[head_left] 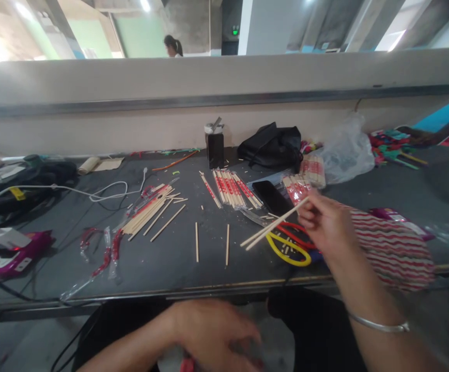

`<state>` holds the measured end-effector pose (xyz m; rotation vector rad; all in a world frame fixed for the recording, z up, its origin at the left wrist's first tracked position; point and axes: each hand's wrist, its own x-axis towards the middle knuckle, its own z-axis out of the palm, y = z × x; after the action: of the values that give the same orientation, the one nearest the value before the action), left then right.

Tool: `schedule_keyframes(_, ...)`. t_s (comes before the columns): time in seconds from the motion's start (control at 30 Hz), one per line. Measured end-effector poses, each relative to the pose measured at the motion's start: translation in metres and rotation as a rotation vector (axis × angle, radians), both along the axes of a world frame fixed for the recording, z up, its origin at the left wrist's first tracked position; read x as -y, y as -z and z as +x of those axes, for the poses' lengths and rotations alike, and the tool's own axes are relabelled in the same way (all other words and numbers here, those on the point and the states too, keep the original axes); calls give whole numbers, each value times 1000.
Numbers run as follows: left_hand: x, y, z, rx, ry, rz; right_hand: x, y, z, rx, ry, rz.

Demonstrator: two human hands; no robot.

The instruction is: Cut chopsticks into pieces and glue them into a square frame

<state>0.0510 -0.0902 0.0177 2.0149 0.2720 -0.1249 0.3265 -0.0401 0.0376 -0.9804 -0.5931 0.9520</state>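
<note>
The right hand grips two slender, pale wooden sticks at one end. The sticks slant over the dark grey, flat-topped table, near a yellow loop-shaped handle. The left hand is blurred below the table's front edge; its grip cannot be determined.

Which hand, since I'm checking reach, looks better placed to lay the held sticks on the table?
Right, probably: the right hand holds the sticks above the table; the left hand appears short of its front edge.
</note>
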Motion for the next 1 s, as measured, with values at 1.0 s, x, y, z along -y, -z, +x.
schedule_keyframes(1.0, -42, -5, -12, 65, -610, -566, 10, 17, -103, 398, -338, -97)
